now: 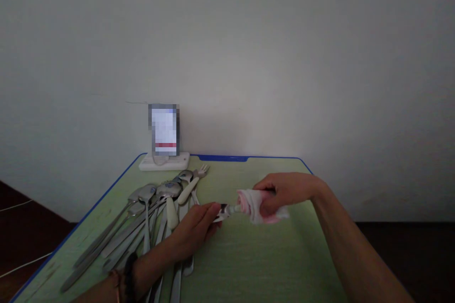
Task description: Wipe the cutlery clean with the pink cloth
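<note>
My left hand (197, 225) is closed around the metal end of a utensil (225, 211); the fingers hide enough of its head that I cannot tell whether it is a spoon or a fork. The pale handle of this utensil runs into a pink and white cloth (250, 206), which wraps around it. My right hand (280, 194) grips the cloth from above, thumb and fingers closed on it. Left of the hands lies a pile of cutlery, with metal spoons (147, 192), a white-handled fork (189, 190) and another white handle (172, 213); my left forearm covers part of the pile.
A phone (165, 130) with a blurred-out screen stands on a white base (164, 161) at the back left. The green table (270, 265) has a blue edge and stands against a pale wall (249, 57). Thin white cables (26, 265) run at the lower left.
</note>
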`<action>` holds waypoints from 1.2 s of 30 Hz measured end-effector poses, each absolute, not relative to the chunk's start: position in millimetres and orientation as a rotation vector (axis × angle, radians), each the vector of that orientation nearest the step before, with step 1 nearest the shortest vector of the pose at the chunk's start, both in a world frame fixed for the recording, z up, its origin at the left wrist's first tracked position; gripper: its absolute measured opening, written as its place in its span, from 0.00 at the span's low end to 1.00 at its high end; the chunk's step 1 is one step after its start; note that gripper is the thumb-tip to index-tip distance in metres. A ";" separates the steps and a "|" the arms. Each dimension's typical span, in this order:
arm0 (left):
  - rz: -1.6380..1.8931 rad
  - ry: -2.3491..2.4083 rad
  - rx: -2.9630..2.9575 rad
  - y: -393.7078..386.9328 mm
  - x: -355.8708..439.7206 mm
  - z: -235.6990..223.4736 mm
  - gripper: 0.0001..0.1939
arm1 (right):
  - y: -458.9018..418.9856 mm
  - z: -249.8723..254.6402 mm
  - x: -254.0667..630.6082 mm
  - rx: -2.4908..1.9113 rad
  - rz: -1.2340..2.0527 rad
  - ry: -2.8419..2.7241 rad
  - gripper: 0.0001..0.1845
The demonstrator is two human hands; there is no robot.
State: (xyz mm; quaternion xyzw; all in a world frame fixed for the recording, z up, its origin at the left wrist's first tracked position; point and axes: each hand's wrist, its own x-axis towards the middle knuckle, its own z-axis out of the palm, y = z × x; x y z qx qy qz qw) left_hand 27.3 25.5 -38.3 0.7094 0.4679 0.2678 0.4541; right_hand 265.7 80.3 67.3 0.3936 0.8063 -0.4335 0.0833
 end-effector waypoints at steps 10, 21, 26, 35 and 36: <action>0.729 1.108 2.038 21.5 29.9 -34.1 0.18 | 64.9 56.7 217.6 1.052 -1.060 2.285 0.07; 0.745 1.196 1.977 20.6 33.0 -36.8 0.20 | 62.9 63.5 226.1 0.982 -1.221 2.490 0.16; 0.763 1.158 1.935 20.4 32.7 -39.8 0.21 | 62.3 50.7 217.6 1.070 -1.052 2.462 0.18; 0.674 1.163 2.019 19.2 34.0 -41.0 0.19 | 70.2 34.7 214.3 1.047 -1.093 2.486 0.13; 0.655 1.171 2.028 18.2 34.7 -39.7 0.19 | 71.4 37.1 218.7 1.058 -1.116 2.454 0.13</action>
